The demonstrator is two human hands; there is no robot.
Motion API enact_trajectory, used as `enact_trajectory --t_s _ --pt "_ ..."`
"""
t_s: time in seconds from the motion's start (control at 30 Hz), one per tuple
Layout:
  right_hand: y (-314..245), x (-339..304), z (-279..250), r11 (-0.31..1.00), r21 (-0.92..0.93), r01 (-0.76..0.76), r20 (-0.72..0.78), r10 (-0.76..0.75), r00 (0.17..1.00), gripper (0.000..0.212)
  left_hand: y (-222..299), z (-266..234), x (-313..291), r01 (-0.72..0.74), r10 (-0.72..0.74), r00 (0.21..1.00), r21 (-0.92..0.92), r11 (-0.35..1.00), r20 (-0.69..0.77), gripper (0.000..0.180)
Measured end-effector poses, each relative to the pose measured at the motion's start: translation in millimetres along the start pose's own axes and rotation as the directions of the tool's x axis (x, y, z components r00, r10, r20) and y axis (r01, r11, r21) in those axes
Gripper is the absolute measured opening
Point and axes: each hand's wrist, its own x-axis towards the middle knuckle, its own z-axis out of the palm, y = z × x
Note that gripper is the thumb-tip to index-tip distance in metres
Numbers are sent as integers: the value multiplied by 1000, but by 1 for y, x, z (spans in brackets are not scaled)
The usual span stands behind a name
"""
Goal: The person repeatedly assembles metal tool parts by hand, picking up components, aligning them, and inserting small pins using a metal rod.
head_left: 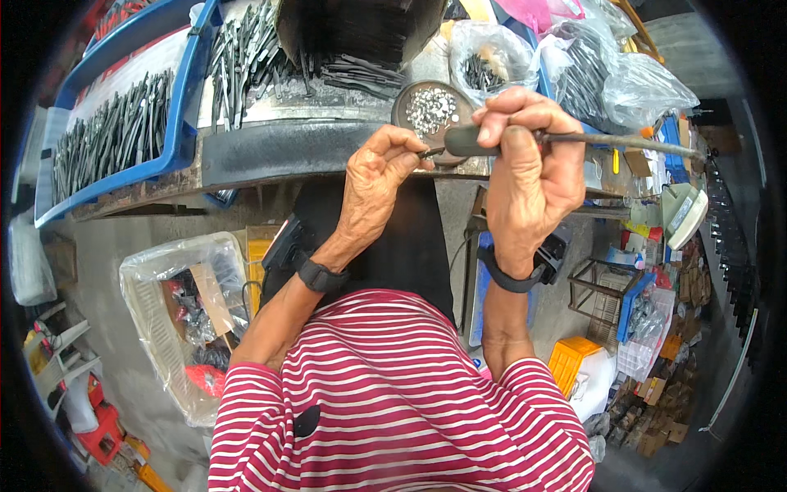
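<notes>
My left hand point(373, 184) is closed in a pinch on a small dark piece, most of it hidden by the fingertips. My right hand point(533, 180) grips a dark tool point(469, 141) with a thick cylindrical body. From that hand a long grey rod or cord point(631, 144) runs out to the right. The tool's left end points at the left fingertips, and a thin dark tip lies between them; whether it touches the piece I cannot tell. Just beyond both hands sits a round brown dish point(399, 115) of small shiny metal bits point(430, 110).
A blue tray point(184, 143) of thin black parts stands at left on the bench point(270, 152). More black strips point(244, 61) lie beside a dark box point(361, 25). Plastic bags point(648, 90) crowd the right. Below stands a plastic-lined crate point(135, 287).
</notes>
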Motion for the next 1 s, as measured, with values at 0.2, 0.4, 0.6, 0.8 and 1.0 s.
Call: enact_trajectory --t_s 0.2,0.4,0.6,0.8,1.0 --pt "-29 27 -7 966 71 249 34 -252 967 13 -1 -1 4 -22 22 1000 36 999 23 10" --pt "3 -1 1 994 -102 -26 7 27 1000 9 2 0 4 10 -13 1000 130 992 25 11" --pt "11 -6 -15 989 84 -124 -228 141 963 8 8 4 5 2 -1 1000 54 999 -13 16" --pt "13 -36 -13 836 9 -549 -146 544 826 16 16 9 -3 154 -162 985 -126 980 -57 17" --pt "29 -48 -6 817 -131 -561 -128 547 827 27 12 9 -7 136 -145 988 -123 983 -62 17"
